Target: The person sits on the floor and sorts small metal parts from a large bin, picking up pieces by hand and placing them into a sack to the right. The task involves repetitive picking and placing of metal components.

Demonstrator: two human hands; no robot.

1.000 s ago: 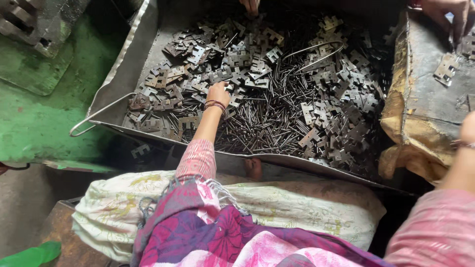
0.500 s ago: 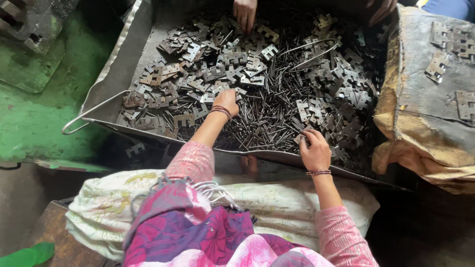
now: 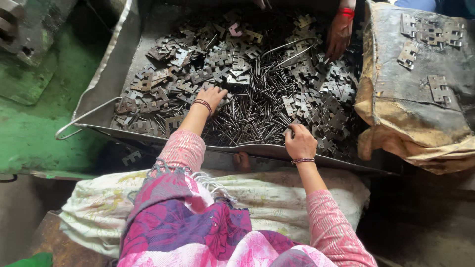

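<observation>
A wide metal tray [image 3: 104, 81] holds a heap of grey metal hinge plates [image 3: 198, 74] and thin metal pins [image 3: 247, 116]. My left hand [image 3: 212, 96] rests palm down on the pile near the tray's middle, fingers among plates and pins; what it grips is hidden. My right hand [image 3: 298, 142] is at the tray's near edge, fingers curled on something small in the pile of pins and plates. Both wrists wear bangles and pink patterned sleeves.
Another person's hand [image 3: 339, 34] reaches into the tray from the far side. A worn, stained pad [image 3: 415, 94] at the right carries several hinge plates [image 3: 420, 34]. A wire handle [image 3: 81, 121] sticks out at the tray's left. A pale cloth [image 3: 257, 193] covers my lap. Green floor lies left.
My right hand came from the pad at the right down to the tray's near edge. The other person's hand now reaches in at the far right. My left hand stayed on the pile.
</observation>
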